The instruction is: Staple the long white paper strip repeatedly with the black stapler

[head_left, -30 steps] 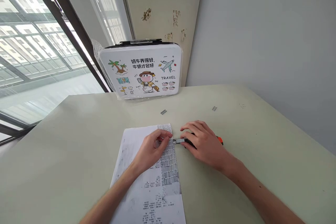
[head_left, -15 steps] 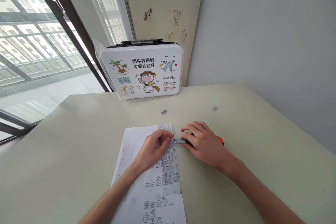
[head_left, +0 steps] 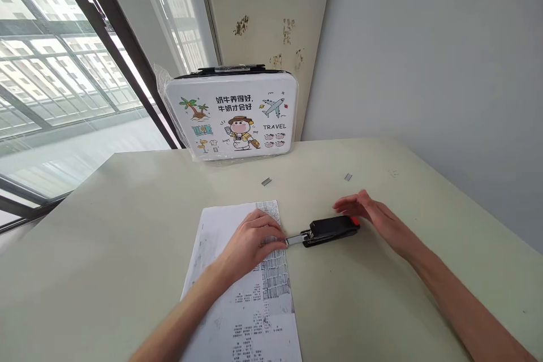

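A black stapler (head_left: 333, 227) with a red rear end lies on the table, its metal staple tray (head_left: 296, 240) sticking out to the left. My left hand (head_left: 257, 237) rests over the printed sheets (head_left: 237, 317), thumb and fingertips closed on the tray's end. At the stapler's red end, my right hand (head_left: 379, 220) is open, fingers stretched out and nothing in it. Whether its fingers touch the stapler I cannot tell.
Two small strips of staples lie farther back, a left one (head_left: 266, 181) and a right one (head_left: 348, 177). A white cartoon-printed travel case (head_left: 233, 116) in clear plastic stands at the table's back. A grey wall (head_left: 424, 56) rises on the right, windows on the left.
My right hand has let go of the stapler and moved right, uncovering its body. The stapler's tray has shifted slightly down, and my left fingers now close on its end.
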The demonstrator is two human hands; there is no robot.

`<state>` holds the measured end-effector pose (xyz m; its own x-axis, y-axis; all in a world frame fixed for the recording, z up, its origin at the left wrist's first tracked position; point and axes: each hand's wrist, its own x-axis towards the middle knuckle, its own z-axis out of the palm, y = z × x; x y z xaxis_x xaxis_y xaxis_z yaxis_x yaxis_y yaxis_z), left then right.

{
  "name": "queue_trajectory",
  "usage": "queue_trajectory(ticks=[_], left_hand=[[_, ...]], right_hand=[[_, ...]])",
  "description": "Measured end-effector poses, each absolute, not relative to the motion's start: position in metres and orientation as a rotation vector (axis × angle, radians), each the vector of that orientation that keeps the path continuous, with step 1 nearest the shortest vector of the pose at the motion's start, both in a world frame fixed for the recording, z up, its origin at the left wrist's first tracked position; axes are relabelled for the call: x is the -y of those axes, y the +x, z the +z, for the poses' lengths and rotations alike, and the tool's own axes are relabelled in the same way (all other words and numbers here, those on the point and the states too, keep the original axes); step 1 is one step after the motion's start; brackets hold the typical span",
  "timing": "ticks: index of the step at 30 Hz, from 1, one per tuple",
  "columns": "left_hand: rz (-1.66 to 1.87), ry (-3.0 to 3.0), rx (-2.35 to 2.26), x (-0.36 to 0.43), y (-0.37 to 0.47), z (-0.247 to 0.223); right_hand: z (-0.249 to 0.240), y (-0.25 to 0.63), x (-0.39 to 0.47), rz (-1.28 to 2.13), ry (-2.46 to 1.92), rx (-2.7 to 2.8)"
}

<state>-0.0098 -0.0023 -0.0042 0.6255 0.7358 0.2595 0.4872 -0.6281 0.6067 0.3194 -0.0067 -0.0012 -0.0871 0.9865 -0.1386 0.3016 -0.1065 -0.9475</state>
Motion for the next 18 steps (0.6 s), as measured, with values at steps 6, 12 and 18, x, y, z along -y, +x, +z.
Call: queue_trajectory(ticks=[6,12,18], left_hand=[[0.636,2.416,-0.783,-0.001,0.017,-0.004],[0.536,2.528,-0.83,-0.008,0.037,0.002],[0.485,2.551,-0.851,-0.009,0.041,0.004]], right_hand=[[-0.014,0.299,0.007,1.424,-1.338,1.265],[-0.016,0.295,0.012,1.468,-1.231,1.25],[-0.012,0.297,0.014,1.394,-1.239,1.376]])
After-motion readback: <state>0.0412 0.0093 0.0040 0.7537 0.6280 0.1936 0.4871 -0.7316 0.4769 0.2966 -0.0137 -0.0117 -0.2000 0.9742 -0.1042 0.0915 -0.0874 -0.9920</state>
